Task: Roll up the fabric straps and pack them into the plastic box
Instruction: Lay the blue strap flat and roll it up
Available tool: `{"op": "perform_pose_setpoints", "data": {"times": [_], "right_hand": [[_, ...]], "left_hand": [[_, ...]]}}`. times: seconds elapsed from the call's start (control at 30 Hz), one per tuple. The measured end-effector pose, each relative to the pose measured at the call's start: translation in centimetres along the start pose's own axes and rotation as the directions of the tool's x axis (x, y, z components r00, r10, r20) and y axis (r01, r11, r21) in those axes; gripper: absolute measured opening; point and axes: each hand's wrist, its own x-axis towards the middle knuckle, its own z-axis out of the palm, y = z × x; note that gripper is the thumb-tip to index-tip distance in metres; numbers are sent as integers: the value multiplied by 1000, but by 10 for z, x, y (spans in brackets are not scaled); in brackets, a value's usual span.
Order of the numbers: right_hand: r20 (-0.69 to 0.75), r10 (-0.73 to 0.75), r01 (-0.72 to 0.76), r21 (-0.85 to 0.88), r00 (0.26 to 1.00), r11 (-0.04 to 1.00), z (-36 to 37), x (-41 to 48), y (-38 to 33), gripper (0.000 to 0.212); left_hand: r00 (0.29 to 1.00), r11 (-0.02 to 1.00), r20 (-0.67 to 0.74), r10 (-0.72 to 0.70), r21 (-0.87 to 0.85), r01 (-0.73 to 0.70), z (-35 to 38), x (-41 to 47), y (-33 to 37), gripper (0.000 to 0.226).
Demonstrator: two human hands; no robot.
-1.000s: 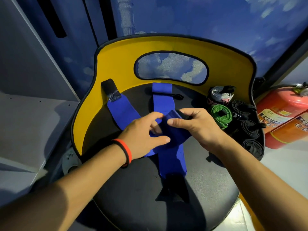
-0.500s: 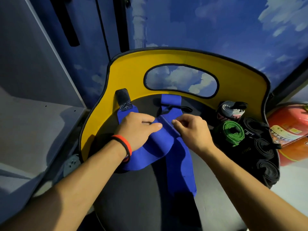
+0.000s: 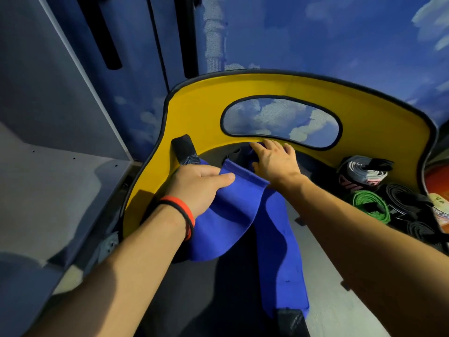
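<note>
While a second ago both hands met over a bunched fold of blue at the middle of the seat [image 3: 218,300], they have now parted. The right hand [image 3: 274,161] has gone to the far edge, its fingers spread and almost straight over the far end of the long blue strap [image 3: 279,251], lying on it rather than closed round it. The left hand [image 3: 196,188] has stayed toward the left edge, its fingers and thumb curled round the folded blue strap [image 3: 226,220], whose black tab [image 3: 183,149] leans on the yellow backrest [image 3: 199,122]. This looks like sorting two crossed straps and finding an end to start from. Rolling of these two has not begun, and the plastic box is nowhere in view. Finished rolls sit along the right edge: a grey and white roll [image 3: 362,175], a green roll [image 3: 369,206] and black rolls [image 3: 403,198] packed close together. Room is tight where the right hand is, since the backrest rises directly behind its fingertips and curves round the left edge beside the left hand. The right edge is taken, with a fire extinguisher [image 3: 437,181] beyond it. The near half of the seat lies open between the forearms, so a roll probably runs best toward the near edge, where the long strap's dark end [image 3: 289,319] lies.
</note>
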Motion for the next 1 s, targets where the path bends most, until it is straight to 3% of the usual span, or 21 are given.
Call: {"op": "perform_pose_setpoints", "data": {"times": [0.13,0.33,0.4,0.57,0.73,0.8,1.0], "right_hand": [[18,-13,14,-62,1000,998,2,11,8,59],[171,1,-9,45,985,999,5,23,17,67],[122,-4,0,34,993,999,6,27,17,63],[-83,-36,37,14,996,999,3,25,15,42],[-133,-45,79,258,990,963,-17,7,18,32],[-169,-46,104,352,984,930,-27,-9,20,31],[-238,56,127,686,970,716,-56,-81,14,21]], "left_hand": [[1000,999,2,-22,-24,22,0,0,0,25],[999,999,46,-20,-26,21,0,-9,3,29],[999,1000,47,-19,-23,20,-2,-9,3,35],[1000,999,21,-18,-39,19,-4,-2,2,17],[1000,999,9,14,-33,-13,-6,1,3,8],[999,997,13,41,-73,-40,-4,-1,3,30],[990,994,110,90,-68,-82,13,-17,2,18]]}}
